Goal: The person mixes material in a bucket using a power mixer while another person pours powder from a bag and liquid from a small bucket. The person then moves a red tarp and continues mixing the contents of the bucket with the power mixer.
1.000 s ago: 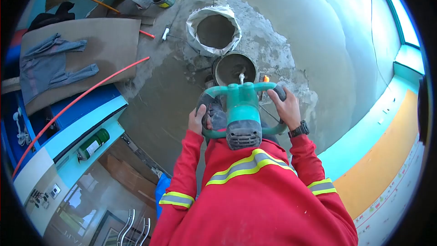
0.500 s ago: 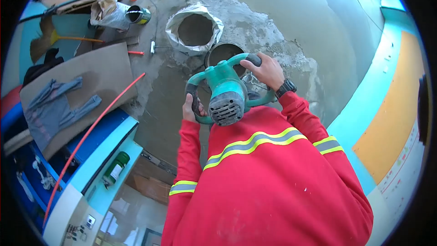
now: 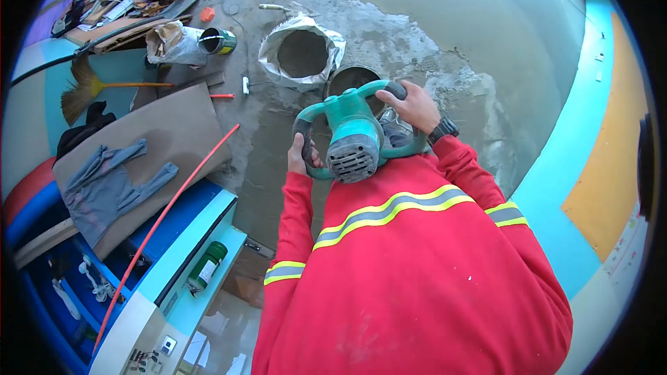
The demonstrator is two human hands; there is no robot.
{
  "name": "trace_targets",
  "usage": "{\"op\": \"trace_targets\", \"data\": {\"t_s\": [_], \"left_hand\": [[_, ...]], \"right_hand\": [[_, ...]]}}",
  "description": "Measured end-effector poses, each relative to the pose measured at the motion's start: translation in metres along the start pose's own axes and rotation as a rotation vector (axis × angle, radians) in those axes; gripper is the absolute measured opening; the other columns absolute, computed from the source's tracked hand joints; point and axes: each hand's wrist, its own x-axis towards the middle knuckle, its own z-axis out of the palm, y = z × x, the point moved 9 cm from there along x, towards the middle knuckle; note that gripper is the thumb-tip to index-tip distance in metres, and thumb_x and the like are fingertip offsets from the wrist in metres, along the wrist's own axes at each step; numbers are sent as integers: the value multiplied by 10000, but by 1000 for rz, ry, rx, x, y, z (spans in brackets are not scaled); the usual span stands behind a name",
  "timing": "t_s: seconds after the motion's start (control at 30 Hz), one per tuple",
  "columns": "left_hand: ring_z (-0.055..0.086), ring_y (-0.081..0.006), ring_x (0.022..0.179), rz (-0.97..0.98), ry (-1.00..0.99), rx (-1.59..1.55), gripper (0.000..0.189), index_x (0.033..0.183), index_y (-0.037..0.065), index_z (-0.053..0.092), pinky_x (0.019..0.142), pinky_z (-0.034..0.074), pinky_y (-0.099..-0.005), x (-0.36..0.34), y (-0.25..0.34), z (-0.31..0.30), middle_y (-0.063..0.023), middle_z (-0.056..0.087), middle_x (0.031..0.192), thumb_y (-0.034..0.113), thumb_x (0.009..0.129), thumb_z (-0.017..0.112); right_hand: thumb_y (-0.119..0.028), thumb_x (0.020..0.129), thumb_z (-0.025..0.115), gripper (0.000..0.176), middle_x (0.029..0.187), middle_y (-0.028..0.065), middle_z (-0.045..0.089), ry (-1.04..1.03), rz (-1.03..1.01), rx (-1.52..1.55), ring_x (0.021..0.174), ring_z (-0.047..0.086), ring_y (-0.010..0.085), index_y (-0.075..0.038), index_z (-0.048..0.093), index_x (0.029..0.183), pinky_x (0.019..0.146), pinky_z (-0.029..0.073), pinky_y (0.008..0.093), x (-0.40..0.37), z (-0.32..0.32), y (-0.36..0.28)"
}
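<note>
A green hand-held mixer (image 3: 355, 132) with a grey vented motor cap is in front of my red jacket. My left hand (image 3: 303, 155) is closed round the dark grip on its left handle. On the upper right grip, my right hand (image 3: 417, 107) is wrapped round the handle, a black watch at the wrist. Beyond the motor stands a bucket (image 3: 333, 82), partly covered by the mixer. The mixer's lower end is hidden. Touching or close beside the bucket is an open white sack (image 3: 336, 45) of grey powder.
Wet grey screed (image 3: 445, 0) spreads over the floor at the back. Left are a brown board (image 3: 182, 121) with a grey shirt, an orange-red pole (image 3: 163, 219), a broom (image 3: 83, 87), and a small pail (image 3: 221, 42). A green bottle (image 3: 208, 264) lies on the ledge.
My view has shifted a little, so the surroundings sit further right and lower. Both hands keep their hold on the mixer, which appears slightly right and higher.
</note>
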Motion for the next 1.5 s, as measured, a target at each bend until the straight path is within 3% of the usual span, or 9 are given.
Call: {"op": "trace_targets", "data": {"t_s": [0.33,0.47,0.6,0.83,1.23,1.5], "left_hand": [[513,-161,406,-40,-90,369,589,912,22,551,380,453,-317,49,65,37,-38,492,572,607,864,593],[514,-172,397,225,-75,596,566,994,-6,577,340,433,-302,66,105,59,-53,535,655,551,894,592],[498,-169,388,310,-63,661,622,1055,-23,591,338,420,-310,74,118,69,-48,526,635,576,887,586],[495,-163,389,259,-83,698,650,1002,-14,601,349,417,-315,84,113,61,-41,497,584,621,870,576],[499,-175,379,141,-90,606,614,891,14,573,345,429,-332,82,98,48,-48,501,570,627,854,594],[511,-177,382,105,-97,618,656,958,-1,609,350,453,-342,90,96,45,-47,495,558,644,841,595]], "right_hand": [[-620,836,594,628,876,197,693,138,193,239,874,671,335,-28,682,1027,773,508,417,-39,-18,39],[-665,804,595,695,911,207,693,171,291,279,885,673,335,-13,681,1030,801,509,401,-43,-16,50],[-681,786,599,722,942,226,690,220,326,328,916,670,357,-6,679,1029,820,509,409,-38,-3,66],[-676,787,603,704,973,243,680,163,329,332,970,656,375,-26,671,1049,841,504,424,-35,12,69],[-656,807,607,704,941,215,692,143,284,287,925,675,336,5,673,1039,824,511,392,-34,11,61],[-703,780,595,795,956,247,681,189,330,255,927,672,354,39,649,1059,820,514,406,-33,10,65]]}}
